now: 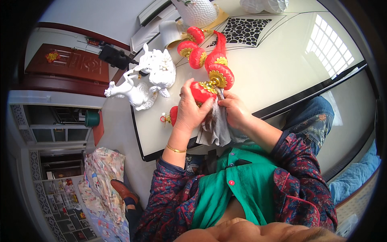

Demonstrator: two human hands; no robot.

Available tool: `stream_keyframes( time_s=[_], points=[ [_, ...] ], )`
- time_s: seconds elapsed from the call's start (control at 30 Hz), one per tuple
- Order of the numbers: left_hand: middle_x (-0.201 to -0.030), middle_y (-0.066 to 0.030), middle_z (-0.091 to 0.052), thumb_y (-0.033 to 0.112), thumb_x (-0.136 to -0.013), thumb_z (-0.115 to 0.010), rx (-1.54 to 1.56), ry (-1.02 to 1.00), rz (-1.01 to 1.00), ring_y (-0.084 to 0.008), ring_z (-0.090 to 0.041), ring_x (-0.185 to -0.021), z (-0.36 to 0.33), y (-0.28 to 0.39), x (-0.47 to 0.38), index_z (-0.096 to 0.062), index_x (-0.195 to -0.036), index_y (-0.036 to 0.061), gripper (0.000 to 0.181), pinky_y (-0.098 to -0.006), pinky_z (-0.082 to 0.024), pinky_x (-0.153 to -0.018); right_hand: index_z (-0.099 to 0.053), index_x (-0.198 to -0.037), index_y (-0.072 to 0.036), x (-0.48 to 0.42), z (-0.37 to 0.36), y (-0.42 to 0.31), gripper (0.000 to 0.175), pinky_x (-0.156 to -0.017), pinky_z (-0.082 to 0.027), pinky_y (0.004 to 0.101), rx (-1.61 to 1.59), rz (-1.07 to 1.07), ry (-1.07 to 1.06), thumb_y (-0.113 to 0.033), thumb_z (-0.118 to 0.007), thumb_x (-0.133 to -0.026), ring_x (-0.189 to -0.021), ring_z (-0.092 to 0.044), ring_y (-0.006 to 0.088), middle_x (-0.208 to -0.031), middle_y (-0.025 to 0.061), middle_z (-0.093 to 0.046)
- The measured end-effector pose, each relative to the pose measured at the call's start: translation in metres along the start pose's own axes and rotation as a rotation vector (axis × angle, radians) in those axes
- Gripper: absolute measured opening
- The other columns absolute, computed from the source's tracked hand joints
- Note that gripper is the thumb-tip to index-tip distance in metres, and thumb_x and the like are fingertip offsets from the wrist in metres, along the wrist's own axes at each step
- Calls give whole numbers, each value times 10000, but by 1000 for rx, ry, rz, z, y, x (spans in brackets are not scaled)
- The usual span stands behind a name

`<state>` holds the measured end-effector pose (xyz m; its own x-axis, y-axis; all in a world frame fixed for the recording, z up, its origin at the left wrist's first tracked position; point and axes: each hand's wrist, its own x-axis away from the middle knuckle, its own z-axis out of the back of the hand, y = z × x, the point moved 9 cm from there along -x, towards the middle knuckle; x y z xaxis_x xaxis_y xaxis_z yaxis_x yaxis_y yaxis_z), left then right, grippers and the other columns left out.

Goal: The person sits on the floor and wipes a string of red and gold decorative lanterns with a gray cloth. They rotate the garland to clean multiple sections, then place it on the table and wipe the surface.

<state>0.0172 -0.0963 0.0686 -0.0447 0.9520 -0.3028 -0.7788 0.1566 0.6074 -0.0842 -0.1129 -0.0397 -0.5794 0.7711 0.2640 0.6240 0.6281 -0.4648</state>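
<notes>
A string of small red lanterns with gold trim lies across the glossy cream tabletop (287, 60). My left hand (190, 110) grips one red lantern (201, 91) near the table's front edge, fingers around its side. In my right hand (237, 110) is a grey cloth (219, 125), pinched close to the gold trim of that lantern and hanging over the edge. Just beyond is another red lantern (223, 75). Part of an end lantern (173, 115) with a red loop shows behind my left wrist. A red tassel (221, 42) trails at the far end.
White animal figurines (157, 68) stand to the left, beside a black device on a stand (115, 57). At the back are a white textured vase (198, 12) and a white roll (170, 34). A patterned cloth (104, 172) drapes at lower left.
</notes>
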Motion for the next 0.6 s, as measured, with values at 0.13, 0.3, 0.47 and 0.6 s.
stream_keyframes(
  time_s=[0.13, 0.3, 0.47, 0.6],
  points=[
    [-1167, -128, -586, 339, -911, -660, 737, -166, 458, -198, -647, -890, -7, -55, -4, -421, -1328, 40, 567, -305, -548, -641, -551, -1249, 31, -3, 5, -7, 422, -878, -519, 349, 138, 25, 29, 71, -404, -855, -966, -653, 228, -1087, 137, -656],
    [-993, -69, -688, 404, -943, -591, 1056, -457, 688, -182, -665, -848, -31, -67, -3, -597, -1180, 65, 414, -316, -558, -612, -529, -1281, 39, -6, -1, -21, 455, -871, -514, 325, 94, 117, 4, 74, -409, -844, -970, -643, 214, -1109, 137, -645],
    [-973, -82, -708, 409, -956, -573, 1119, -459, 709, -209, -684, -817, -45, -67, -9, -602, -1149, 84, 379, -328, -550, -576, -496, -1323, 25, 4, -12, -13, 514, -997, -448, 344, 158, 166, -40, 92, -411, -820, -1107, -587, 229, -1200, 139, -601],
    [-947, -64, -704, 423, -956, -567, 1097, -390, 681, -202, -683, -801, -44, -72, -11, -602, -1127, 101, 366, -316, -533, -557, -484, -1354, 20, 7, -13, -6, 554, -1017, -433, 340, 156, 115, -62, 101, -408, -811, -1128, -579, 235, -1213, 127, -595]
  ],
)
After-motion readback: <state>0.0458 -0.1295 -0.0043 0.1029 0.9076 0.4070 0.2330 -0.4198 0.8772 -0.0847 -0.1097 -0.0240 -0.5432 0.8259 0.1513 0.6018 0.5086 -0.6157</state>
